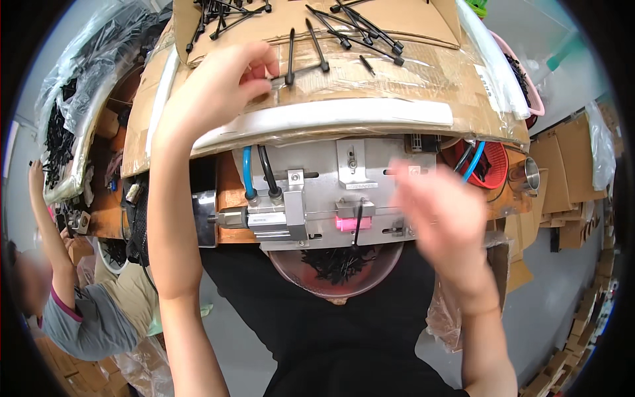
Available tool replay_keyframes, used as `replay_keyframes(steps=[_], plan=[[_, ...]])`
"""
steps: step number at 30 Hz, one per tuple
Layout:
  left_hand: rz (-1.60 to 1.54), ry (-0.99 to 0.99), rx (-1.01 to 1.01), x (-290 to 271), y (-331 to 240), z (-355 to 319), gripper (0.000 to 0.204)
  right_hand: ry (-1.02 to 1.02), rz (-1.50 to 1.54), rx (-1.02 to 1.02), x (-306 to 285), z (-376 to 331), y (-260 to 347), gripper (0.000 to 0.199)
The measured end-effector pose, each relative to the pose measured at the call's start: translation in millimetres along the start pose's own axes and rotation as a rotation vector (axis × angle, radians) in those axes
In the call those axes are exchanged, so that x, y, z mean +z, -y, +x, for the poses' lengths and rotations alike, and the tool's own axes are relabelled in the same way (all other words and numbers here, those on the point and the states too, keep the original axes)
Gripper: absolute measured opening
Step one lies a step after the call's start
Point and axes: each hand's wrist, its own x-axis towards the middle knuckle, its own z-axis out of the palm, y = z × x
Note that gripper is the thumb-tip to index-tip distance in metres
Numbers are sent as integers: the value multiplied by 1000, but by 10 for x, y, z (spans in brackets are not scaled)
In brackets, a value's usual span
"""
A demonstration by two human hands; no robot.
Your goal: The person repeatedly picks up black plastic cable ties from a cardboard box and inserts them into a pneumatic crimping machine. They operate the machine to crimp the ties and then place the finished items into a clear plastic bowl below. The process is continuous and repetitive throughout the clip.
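My left hand reaches over the cardboard-covered surface, thumb and curled fingers apart, beside black headed rods. One rod lies closest to the fingertips, another rod just right of it. A thin dark piece extends to the fingertips; whether they touch it cannot be made out. My right hand is smeared by motion above the right side of a metal fixture, its fingers unclear. At the fixture's front edge, a black rod sits against a pink block, below a small metal clamp.
A bowl of black parts sits below the fixture. Left is an air cylinder with blue and black hoses. A red basket and metal cup stand right. Another person works at far left. Cardboard boxes stand right.
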Motion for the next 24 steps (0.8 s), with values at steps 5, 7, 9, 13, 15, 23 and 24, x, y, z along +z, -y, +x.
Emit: replay_keyframes(steps=[5, 7, 9, 13, 15, 23, 24], plan=[[128, -285, 279, -4, -215, -57, 15, -32, -306, 118, 60, 1458, -1006, 18], [325, -353, 336, -96, -330, -113, 16, 107, -405, 79, 232, 1659, -1151, 18], [459, -455, 387, -167, -493, -94, 12, 230, -534, 54, 238, 1720, -1162, 13], [548, -573, 358, -361, -514, -233, 15, 158, -802, -18, 35, 1507, -978, 13], [468, -595, 291, -250, -545, -403, 20, 100, -820, -83, -72, 1418, -988, 15], [-22, -385, 43, 1194, -1195, -1592, 61, -151, 631, 429, -656, 748, -588, 27], [-52, -356, 34, 1381, -1255, -1636, 61, -206, 846, 428, -665, 625, -531, 29]])
